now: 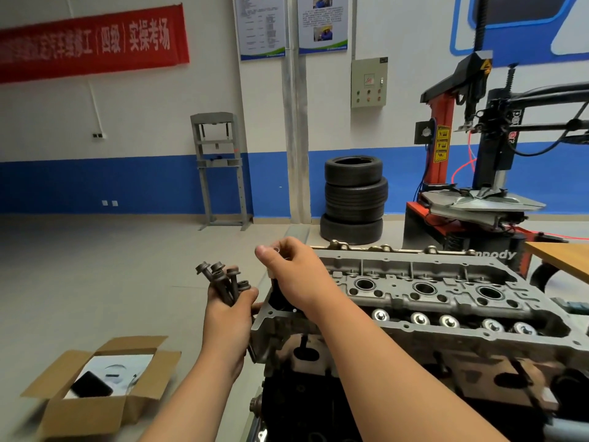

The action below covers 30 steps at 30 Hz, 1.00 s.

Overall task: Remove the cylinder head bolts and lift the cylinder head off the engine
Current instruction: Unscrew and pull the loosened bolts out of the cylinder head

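In the head view, the left hand (pixel 230 309) is clenching a bundle of bolts (pixel 223 277). Their flanged heads are fanning out at 12 o'clock from the fist, clear of the engine. The right hand (pixel 288 266) is hovering at 1 o'clock from the left hand. Its fingers are curling round what seems to be a dark tool (pixel 276 293), though the fist is hiding most of it. The tool is pointing down at 6 o'clock into the near-left corner of the head (pixel 446 301).

The head is sitting on the block (pixel 318 397) and stretching away at 3 to 4 o'clock from the right hand. Its plug wells and valve tops are facing up. The left hand's knuckles are lying just beside the head's left end.

An open box (pixel 95 387) is standing on the floor at 7 o'clock from the left hand. Stacked tyres (pixel 353 199) are standing at 12 o'clock beyond the head, and a tyre changer (pixel 471 173) at 2 o'clock.
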Motion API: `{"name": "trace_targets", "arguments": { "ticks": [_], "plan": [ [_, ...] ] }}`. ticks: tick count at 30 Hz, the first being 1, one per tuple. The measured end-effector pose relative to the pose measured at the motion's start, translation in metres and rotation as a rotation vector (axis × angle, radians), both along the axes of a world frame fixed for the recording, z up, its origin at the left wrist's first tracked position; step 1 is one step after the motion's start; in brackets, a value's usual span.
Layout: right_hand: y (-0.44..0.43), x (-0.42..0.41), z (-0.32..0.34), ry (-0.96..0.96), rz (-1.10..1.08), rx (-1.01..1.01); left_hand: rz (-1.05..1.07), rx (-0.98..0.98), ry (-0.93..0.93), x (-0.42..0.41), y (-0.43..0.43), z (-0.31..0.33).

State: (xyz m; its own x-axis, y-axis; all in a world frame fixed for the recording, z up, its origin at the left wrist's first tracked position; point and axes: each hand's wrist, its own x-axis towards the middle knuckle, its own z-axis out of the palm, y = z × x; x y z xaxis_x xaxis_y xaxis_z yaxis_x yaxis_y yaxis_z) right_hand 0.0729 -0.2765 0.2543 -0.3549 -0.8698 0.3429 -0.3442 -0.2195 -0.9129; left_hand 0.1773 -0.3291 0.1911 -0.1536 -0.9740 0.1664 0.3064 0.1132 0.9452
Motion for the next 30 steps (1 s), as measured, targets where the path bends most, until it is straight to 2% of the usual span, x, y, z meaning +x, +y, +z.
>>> {"name": "trace_targets", "arguments": {
  "ticks": [5, 10, 13, 19, 24, 30],
  "plan": [
    [0.0, -0.004, 0.002, -0.083, 0.013, -0.015, 0.107, -0.057, 0.003, -0.003, 0.001, -0.007],
    [0.0, -0.001, 0.001, -0.075, 0.028, 0.038, 0.03, -0.078, 0.131, -0.002, 0.008, -0.009],
    [0.0, 0.001, 0.0, -0.002, -0.005, 0.022, 0.041, -0.152, 0.066, 0.0, 0.013, -0.011],
    [0.001, 0.002, 0.004, 0.005, -0.049, -0.001, 0.237, -0.227, 0.004, -0.01, 0.02, -0.013],
    [0.001, 0.005, 0.005, -0.016, -0.04, 0.014, 0.306, -0.181, 0.038, -0.012, 0.019, -0.014],
    [0.001, 0.002, 0.001, 0.027, -0.005, 0.019, 0.263, -0.143, 0.03, -0.007, 0.016, -0.011]
  ]
}}
